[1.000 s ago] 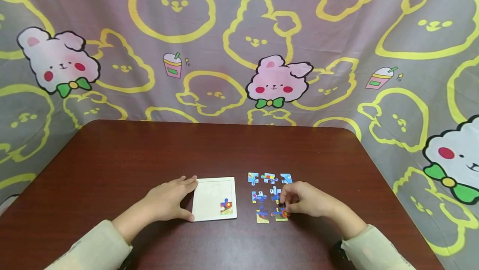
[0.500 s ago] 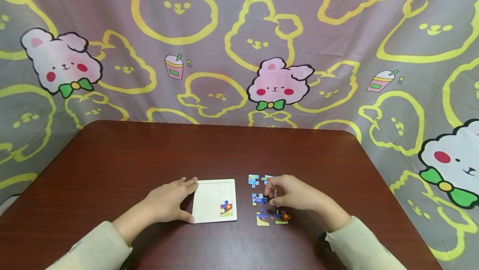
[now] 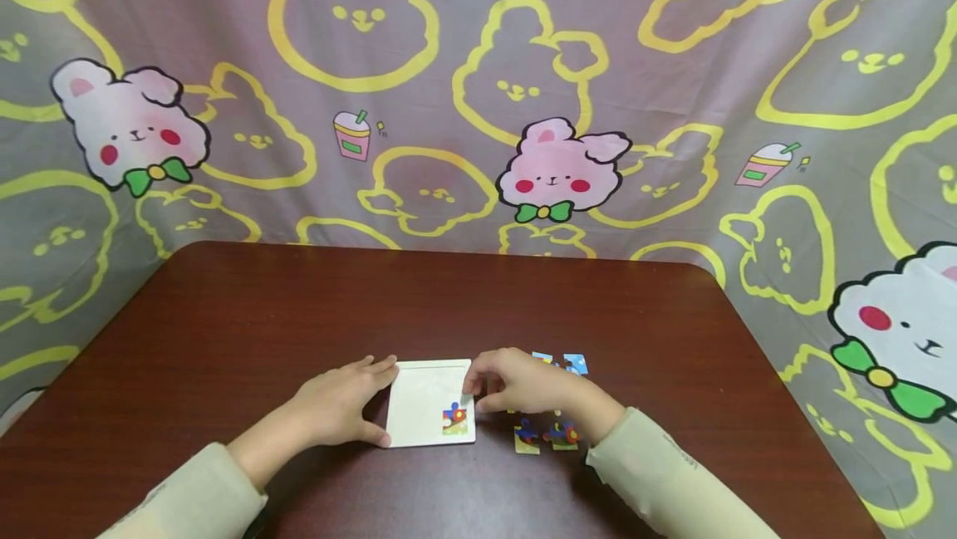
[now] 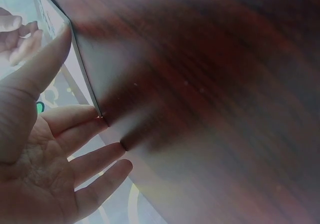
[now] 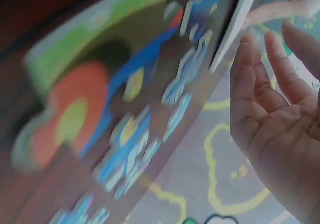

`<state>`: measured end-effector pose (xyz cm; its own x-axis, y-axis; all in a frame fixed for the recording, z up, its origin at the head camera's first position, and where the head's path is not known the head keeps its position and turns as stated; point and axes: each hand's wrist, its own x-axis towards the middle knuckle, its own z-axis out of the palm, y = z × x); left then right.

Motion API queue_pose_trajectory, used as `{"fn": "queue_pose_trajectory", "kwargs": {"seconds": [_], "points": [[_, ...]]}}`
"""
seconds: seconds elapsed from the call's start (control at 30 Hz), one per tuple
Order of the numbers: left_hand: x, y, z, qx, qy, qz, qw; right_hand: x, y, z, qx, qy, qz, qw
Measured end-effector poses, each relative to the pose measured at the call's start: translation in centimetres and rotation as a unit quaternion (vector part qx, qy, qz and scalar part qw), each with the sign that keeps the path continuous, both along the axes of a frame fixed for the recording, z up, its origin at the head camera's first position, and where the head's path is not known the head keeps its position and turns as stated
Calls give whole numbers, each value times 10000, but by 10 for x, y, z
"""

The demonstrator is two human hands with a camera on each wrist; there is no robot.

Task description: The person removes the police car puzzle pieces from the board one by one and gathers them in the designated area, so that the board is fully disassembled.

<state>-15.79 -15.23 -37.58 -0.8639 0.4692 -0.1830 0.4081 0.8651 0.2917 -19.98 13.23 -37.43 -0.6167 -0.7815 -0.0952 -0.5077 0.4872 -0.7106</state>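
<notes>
A square, pale puzzle tray (image 3: 419,394) lies on the table, with one colourful jigsaw piece (image 3: 454,420) in its near right corner. My left hand (image 3: 336,406) steadies the tray's left side, thumb and forefinger stretched to its two corners; the left wrist view shows these fingertips at the tray edge (image 4: 82,68). At the tray's right edge is my right hand (image 3: 519,385), its fingers loosely bent. No piece shows in that hand (image 5: 280,103) in the right wrist view. Loose jigsaw pieces (image 3: 527,437) lie right of the tray, partly hidden under the right hand and forearm.
A dark red-brown table (image 3: 314,298) carries everything. Behind it hangs a grey curtain (image 3: 419,120) printed with cartoon rabbits. In the right wrist view, a big orange and green jigsaw piece (image 5: 75,114) lies closest to the camera, with several more beyond it.
My right hand has moved left, from the loose pieces over to the tray's right edge. The left hand has stayed at the tray's left side.
</notes>
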Motion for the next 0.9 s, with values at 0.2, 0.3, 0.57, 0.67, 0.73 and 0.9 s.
{"fn": "queue_pose_trajectory", "kwargs": {"seconds": [0.2, 0.3, 0.57, 0.67, 0.73, 0.9], "points": [[-1, 1, -1, 22, -15, 26, 10000, -1, -19, -5, 160, 32, 179, 9997], [-2, 1, -1, 30, -53, 63, 10000, 0, -24, -6, 266, 165, 250, 9992], [-3, 0, -2, 9, -38, 89, 10000, 2, -33, -6, 621, 351, 339, 9969], [-3, 0, -3, 0, -9, 78, 10000, 4, -35, -5, 695, 300, 307, 9967], [-3, 0, -2, -5, 3, 77, 10000, 5, -36, -4, 714, 316, 306, 9965], [-3, 0, -2, 6, -17, 75, 10000, 6, -37, -3, 737, 286, 265, 9965]]}}
